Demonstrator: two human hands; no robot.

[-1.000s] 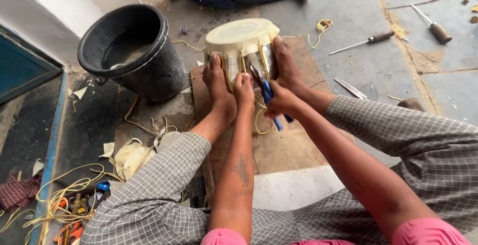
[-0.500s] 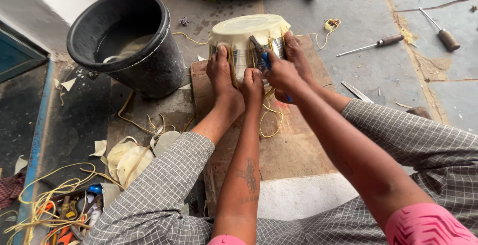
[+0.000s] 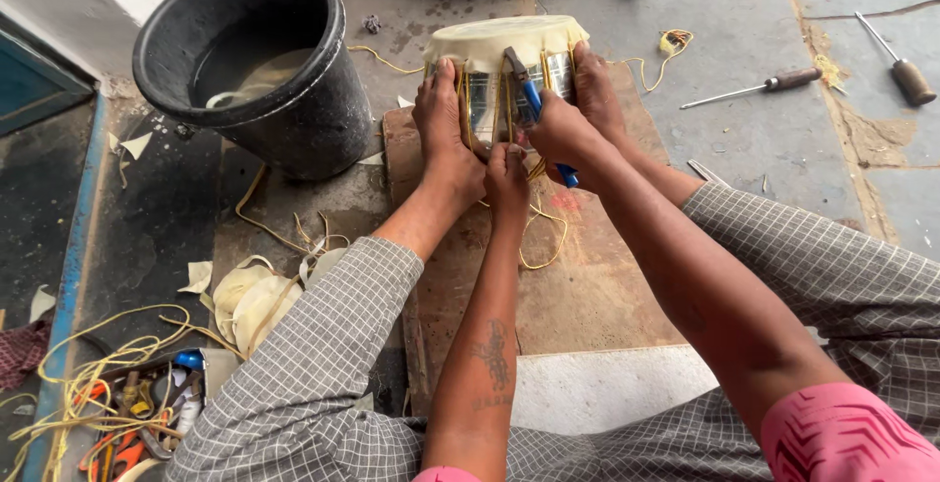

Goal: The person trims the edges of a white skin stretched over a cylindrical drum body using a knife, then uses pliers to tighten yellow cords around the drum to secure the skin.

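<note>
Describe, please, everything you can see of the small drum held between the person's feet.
The drum lies tipped on its side on a brown board, its pale cream skin head facing up and away. The shell looks like shiny metal, crossed by yellowish lacing cords running down from the head. Both bare feet clamp it, one on each side. The right hand presses a blue-handled tool against the lacing; the left hand grips a cord just below. Loose yellow cord trails from it over the board.

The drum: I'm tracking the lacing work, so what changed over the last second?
The right hand moved its blue-handled tool up from the drum's base onto the side lacing. The left hand stayed low on the yellow cord. Both feet still clamp the drum; bucket and screwdrivers unmoved.
</note>
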